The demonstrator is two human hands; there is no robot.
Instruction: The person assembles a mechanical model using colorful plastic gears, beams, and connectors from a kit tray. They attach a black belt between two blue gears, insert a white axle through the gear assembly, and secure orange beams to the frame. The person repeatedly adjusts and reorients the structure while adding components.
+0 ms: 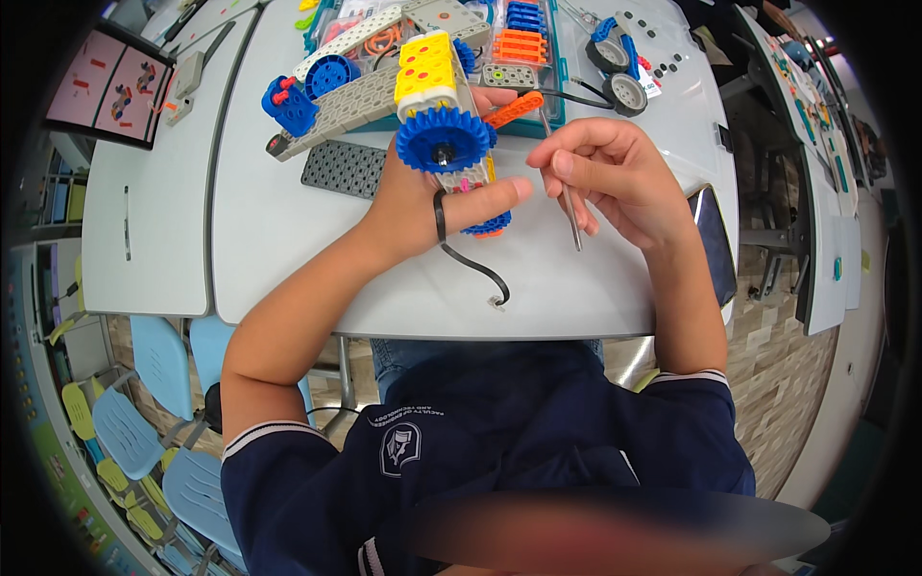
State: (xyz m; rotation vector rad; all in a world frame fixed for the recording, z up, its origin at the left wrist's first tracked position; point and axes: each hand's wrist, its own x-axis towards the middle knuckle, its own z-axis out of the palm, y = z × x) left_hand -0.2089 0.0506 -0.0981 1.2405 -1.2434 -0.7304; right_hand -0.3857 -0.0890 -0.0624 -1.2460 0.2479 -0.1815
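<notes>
Yellow, blue and grey plastic brick model [424, 94]: raised above our white bench [595, 298].
Left hand [411, 211]: curled around it, seemingly to steady it.
Right hand [615, 178]: half-closed, lightly holding a slim metal rod [574, 226].

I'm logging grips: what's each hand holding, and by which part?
Left hand: brick model, thumb below its large blue gear. Right hand: thin rod, near its middle.

The person's shirt [538, 422] is of dark navy colour and has short sleeves [274, 485]. Each sleeve has pale stripes [274, 427] at its edge. On the shirt's front is a white shield-shaped badge [400, 449], with small white letters [408, 417] beside it. The trousers [461, 352] are blue denim.
</notes>
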